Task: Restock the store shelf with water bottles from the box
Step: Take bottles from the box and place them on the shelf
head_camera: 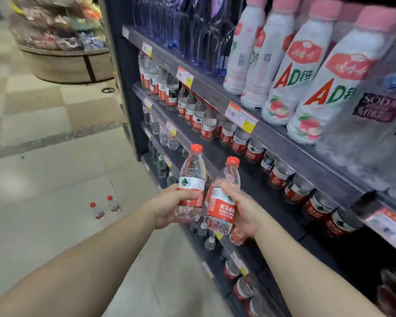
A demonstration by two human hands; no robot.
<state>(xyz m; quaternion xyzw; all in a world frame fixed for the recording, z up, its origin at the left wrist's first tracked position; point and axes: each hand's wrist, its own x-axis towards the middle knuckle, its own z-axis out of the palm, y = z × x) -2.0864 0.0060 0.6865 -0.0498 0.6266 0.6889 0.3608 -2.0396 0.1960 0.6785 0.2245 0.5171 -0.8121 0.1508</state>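
progress: mid-restock imo | left hand (169, 205) wrapped round a clear plastic red-capped water bottle (191, 183) | right hand (244, 212) gripping a second one (223, 197), both held up beside the dark store shelf (217, 154) | left: two small bottles on the floor (104, 207) | box not in shot

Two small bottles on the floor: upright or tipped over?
Upright. Both floor bottles stand on the tiles with red caps on top, side by side.

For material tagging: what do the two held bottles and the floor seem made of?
Left-hand bottle and right-hand bottle: likely clear thin plastic, see-through ribbed walls, glossy red labels, red caps. Floor: probably polished tile, showing joints and soft glare.
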